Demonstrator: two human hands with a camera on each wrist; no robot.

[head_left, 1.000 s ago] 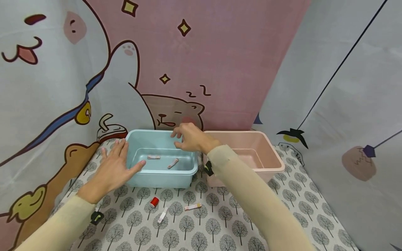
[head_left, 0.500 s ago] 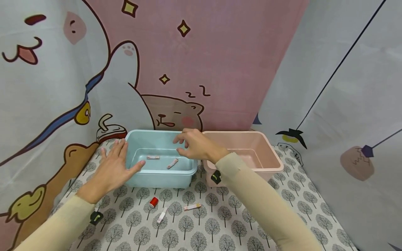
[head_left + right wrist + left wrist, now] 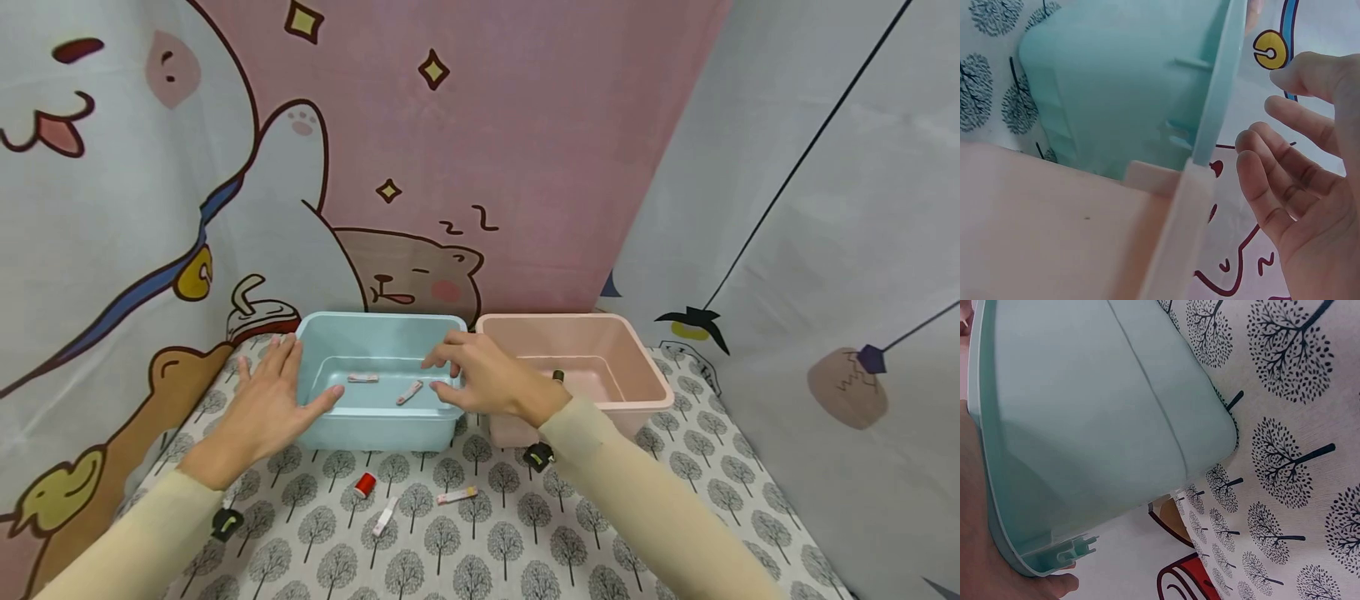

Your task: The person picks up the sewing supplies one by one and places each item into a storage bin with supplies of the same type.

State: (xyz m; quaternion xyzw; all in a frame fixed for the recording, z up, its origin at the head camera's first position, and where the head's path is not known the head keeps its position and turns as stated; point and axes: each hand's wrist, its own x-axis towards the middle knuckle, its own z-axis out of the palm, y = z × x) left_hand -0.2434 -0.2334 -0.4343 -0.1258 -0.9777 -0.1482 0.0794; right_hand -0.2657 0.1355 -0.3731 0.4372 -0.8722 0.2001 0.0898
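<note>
My left hand (image 3: 258, 412) rests on the left rim of the light blue plastic bin (image 3: 378, 432), its fingers extended and thumb spread. In the left wrist view that hand lies along the bin's rim. Over the right side of the same bin hangs my right hand (image 3: 487, 377), fingers loosely bent and thumb apart, with nothing between them. Two slim pale nail clippers lie inside, one farther back (image 3: 363, 378) and one nearer (image 3: 409, 392). The right wrist view shows the right hand (image 3: 1304, 169) beside the bin rims. A small dark object (image 3: 558, 377), partly hidden by the right wrist, is in the pink bin (image 3: 637, 406).
On the tree-print tablecloth (image 3: 472, 575), in front of the bins, lie a red thread spool (image 3: 365, 485), a whitish nail clipper (image 3: 385, 517) and a yellow-ended one (image 3: 457, 496). The bins stand side by side before a cartoon-printed curtain (image 3: 540, 167).
My right hand has drifted right and toward me, lower over the blue bin's right side. The dark object in the pink bin now shows past the wrist. My left hand stays on the rim.
</note>
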